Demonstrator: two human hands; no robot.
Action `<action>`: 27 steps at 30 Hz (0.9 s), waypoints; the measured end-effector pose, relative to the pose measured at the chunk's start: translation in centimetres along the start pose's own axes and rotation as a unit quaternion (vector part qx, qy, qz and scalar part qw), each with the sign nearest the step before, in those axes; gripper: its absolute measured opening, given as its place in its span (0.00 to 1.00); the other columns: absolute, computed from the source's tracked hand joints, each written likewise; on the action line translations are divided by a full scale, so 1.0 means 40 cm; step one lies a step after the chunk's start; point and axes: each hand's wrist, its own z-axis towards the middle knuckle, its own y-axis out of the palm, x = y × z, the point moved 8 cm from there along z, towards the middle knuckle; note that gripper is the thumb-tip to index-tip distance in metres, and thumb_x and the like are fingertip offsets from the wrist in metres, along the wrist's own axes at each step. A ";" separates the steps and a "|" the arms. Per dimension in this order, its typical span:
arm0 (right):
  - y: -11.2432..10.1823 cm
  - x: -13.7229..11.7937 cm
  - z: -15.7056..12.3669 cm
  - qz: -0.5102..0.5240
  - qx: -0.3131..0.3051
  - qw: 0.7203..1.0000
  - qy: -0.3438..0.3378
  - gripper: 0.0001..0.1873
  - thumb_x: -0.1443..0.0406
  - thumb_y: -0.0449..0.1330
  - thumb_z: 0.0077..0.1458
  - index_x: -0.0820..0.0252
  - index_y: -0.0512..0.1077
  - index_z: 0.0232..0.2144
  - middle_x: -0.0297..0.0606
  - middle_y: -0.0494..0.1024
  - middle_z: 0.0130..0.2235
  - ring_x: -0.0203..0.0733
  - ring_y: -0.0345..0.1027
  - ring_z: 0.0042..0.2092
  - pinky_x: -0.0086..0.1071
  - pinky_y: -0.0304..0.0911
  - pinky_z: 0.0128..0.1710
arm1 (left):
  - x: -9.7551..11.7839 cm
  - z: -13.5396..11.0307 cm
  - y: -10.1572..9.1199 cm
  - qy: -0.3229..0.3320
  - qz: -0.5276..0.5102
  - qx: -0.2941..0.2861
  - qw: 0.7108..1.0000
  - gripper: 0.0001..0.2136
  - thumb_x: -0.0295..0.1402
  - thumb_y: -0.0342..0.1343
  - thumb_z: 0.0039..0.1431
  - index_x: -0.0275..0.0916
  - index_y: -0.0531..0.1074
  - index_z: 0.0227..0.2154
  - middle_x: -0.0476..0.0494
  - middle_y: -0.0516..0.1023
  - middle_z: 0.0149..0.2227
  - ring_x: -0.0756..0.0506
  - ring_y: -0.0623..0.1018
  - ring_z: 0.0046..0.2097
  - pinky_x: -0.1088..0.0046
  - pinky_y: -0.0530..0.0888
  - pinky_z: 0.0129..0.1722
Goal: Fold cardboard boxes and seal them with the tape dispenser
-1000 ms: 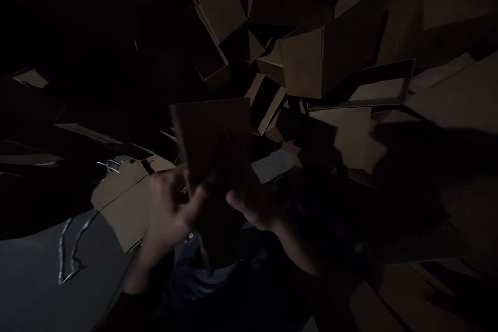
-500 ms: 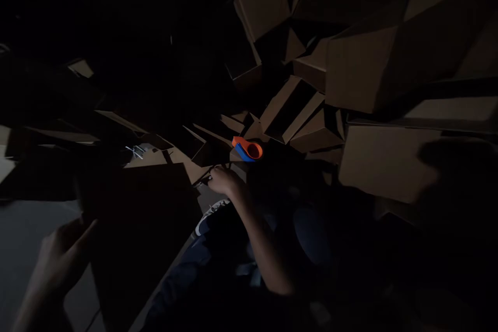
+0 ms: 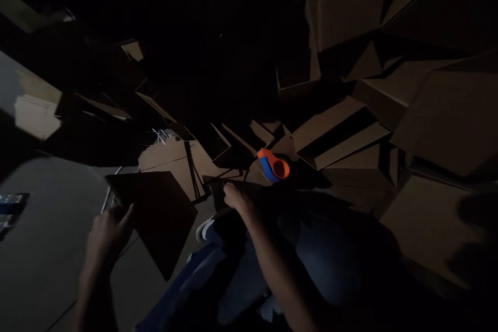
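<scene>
My left hand (image 3: 111,228) is closed on the edge of a dark cardboard sheet (image 3: 155,218), which hangs tilted over the grey floor at the left of my legs. In front of my knees my right hand (image 3: 236,198) has its fingers curled together at a dark, flat piece (image 3: 218,199). Deep shadow hides what the fingertips hold. Just beyond that hand, an orange and blue tape dispenser (image 3: 267,168) lies on cardboard.
Cardboard boxes (image 3: 352,5) crowd the right and far side, some with raised flaps. An open, narrow box (image 3: 330,119) leans behind the dispenser. Flat cardboard (image 3: 167,154) lies ahead on the floor. A shoe (image 3: 202,229) shows below my right hand.
The view has swung left, so things appear farther right. My left hand has moved closer to the middle with the cardboard sheet. A dark piece now shows beneath my right hand.
</scene>
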 end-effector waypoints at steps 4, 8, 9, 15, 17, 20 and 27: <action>0.005 -0.063 0.008 0.035 0.051 0.997 -0.052 0.17 0.71 0.51 0.65 0.66 0.71 0.53 0.52 0.72 0.59 0.45 0.66 0.61 0.35 0.60 0.60 | 0.048 0.006 0.072 -0.016 0.075 -0.062 0.995 0.21 0.47 0.45 0.59 0.38 0.77 0.27 0.33 0.81 0.29 0.38 0.78 0.31 0.74 0.60 0.22; 0.017 -0.111 -0.015 0.038 0.044 0.997 -0.053 0.16 0.70 0.51 0.65 0.68 0.70 0.53 0.55 0.71 0.59 0.48 0.65 0.61 0.39 0.60 0.61 | 0.089 0.004 0.133 0.006 0.086 -0.096 0.992 0.24 0.46 0.42 0.62 0.36 0.79 0.34 0.30 0.82 0.34 0.36 0.80 0.38 0.73 0.60 0.26; 0.020 -0.125 -0.025 0.045 0.035 0.997 -0.055 0.17 0.70 0.52 0.66 0.69 0.70 0.53 0.56 0.71 0.59 0.51 0.65 0.61 0.40 0.60 0.61 | 0.097 0.001 0.143 0.014 0.078 -0.102 0.992 0.24 0.46 0.42 0.63 0.35 0.79 0.35 0.30 0.82 0.36 0.36 0.80 0.40 0.73 0.59 0.26; -0.005 -0.270 -0.085 0.179 0.046 0.968 -0.172 0.42 0.56 0.59 0.63 0.64 0.46 0.71 0.55 0.49 0.72 0.52 0.41 0.73 0.45 0.48 0.70 | 0.124 -0.029 0.153 0.081 0.004 -0.115 0.990 0.22 0.45 0.41 0.65 0.37 0.78 0.36 0.36 0.81 0.34 0.41 0.79 0.38 0.75 0.60 0.29; -0.032 -0.325 -0.102 0.197 0.085 0.950 -0.227 0.57 0.53 0.65 0.57 0.56 0.33 0.73 0.50 0.36 0.74 0.50 0.28 0.74 0.48 0.40 0.72 | 0.117 -0.035 0.149 0.105 -0.016 -0.117 0.987 0.21 0.43 0.42 0.65 0.37 0.78 0.39 0.37 0.81 0.35 0.42 0.79 0.37 0.75 0.61 0.29; -0.061 -0.387 -0.102 0.203 0.131 0.932 -0.269 0.65 0.50 0.70 0.50 0.50 0.30 0.73 0.47 0.34 0.74 0.50 0.24 0.74 0.52 0.34 0.72 | 0.077 -0.038 0.147 0.093 -0.054 -0.118 0.987 0.20 0.43 0.44 0.63 0.38 0.78 0.42 0.38 0.81 0.36 0.42 0.80 0.38 0.75 0.63 0.30; -0.015 -0.390 -0.020 0.263 0.089 0.932 -0.233 0.34 0.52 0.56 0.65 0.53 0.56 0.68 0.42 0.58 0.69 0.43 0.51 0.70 0.40 0.48 0.70 | 0.061 -0.063 0.170 0.129 -0.139 -0.146 0.971 0.23 0.52 0.45 0.62 0.37 0.75 0.34 0.41 0.80 0.31 0.40 0.80 0.37 0.73 0.66 0.32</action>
